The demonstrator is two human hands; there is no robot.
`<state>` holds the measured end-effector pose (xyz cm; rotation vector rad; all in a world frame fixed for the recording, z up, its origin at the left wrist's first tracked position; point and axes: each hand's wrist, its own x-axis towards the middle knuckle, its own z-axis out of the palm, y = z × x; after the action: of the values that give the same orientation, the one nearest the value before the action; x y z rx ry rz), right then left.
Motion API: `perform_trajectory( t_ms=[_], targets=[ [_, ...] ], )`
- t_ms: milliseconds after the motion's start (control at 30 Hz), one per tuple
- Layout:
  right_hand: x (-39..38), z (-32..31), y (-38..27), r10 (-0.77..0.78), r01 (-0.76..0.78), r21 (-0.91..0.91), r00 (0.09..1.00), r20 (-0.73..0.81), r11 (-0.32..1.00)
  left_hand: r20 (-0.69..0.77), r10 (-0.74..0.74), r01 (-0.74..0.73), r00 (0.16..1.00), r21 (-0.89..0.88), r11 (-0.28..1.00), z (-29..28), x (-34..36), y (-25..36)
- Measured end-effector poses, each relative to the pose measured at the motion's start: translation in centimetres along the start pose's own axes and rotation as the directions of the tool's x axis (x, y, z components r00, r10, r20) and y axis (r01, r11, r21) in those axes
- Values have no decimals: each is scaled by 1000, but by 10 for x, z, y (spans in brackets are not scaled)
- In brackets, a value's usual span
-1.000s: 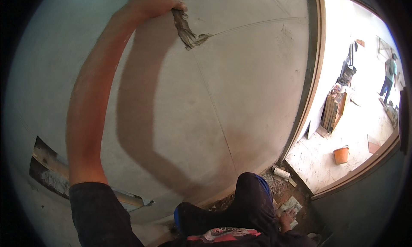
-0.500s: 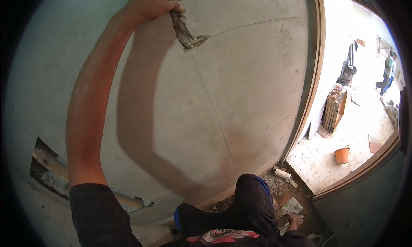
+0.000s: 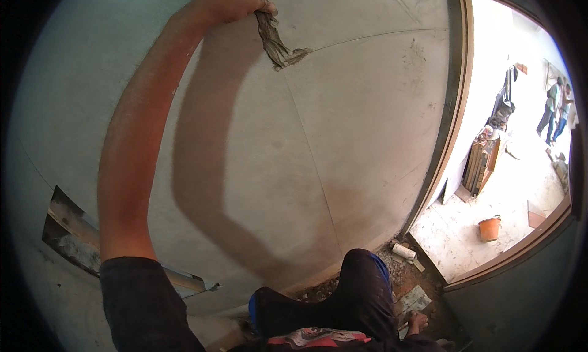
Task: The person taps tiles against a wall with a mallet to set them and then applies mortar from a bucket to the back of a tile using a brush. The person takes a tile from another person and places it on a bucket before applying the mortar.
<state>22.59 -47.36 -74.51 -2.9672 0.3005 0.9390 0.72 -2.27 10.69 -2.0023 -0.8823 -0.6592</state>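
Note:
My left hand (image 3: 236, 2) is raised against the grey wall (image 3: 269, 138), partly cut off by the top edge of the view. Its visible fingers curl in beside an L-shaped patch of dark, rough wet-looking filler (image 3: 278, 49); whatever they hold is out of sight. Thin lines run across the wall from that patch, one rightward and one downward. Low on the right, next to my knee, my right hand (image 3: 418, 322) has its fingers closed. It is just below a pale, smeared flat piece (image 3: 414, 300) on the floor; what it grips I cannot make out.
A long cut-out (image 3: 73, 220) in the wall at lower left shows a pipe-like length inside. Rubble and a white cylinder (image 3: 403, 251) lie by the wall's foot. Past the door frame (image 3: 456, 107) are an orange bucket (image 3: 489, 228), stacked boards (image 3: 481, 162) and two people (image 3: 554, 110).
The view has shifted slightly, moving the wall rightward in it. My right hand's fingers, spread earlier, are now curled in. A second person has come into sight through the doorway.

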Motion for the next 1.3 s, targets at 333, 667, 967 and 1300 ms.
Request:
perform_trajectory(
  t_ms=[333, 667, 967, 1300],
  targets=[
    [-39, -80, -201, -603, 851, 406, 523, -602, 333, -14, 8, -8, 1000, -3, 1000, -5, 0, -1],
    [-424, -314, -348, -369, 868, -160, -358, -857, -471, -98, 68, -68, 993, -1, 998, 15, 3, -18],
    [-533, -390, -397, -149, 771, -469, -573, -806, -432, -89, 68, -70, 994, -26, 997, 2, 0, -7],
    [-504, -404, -409, -116, 869, -419, -460, -880, -264, -116, 76, -83, 990, -56, 995, -1, -10, -4]
  ],
)
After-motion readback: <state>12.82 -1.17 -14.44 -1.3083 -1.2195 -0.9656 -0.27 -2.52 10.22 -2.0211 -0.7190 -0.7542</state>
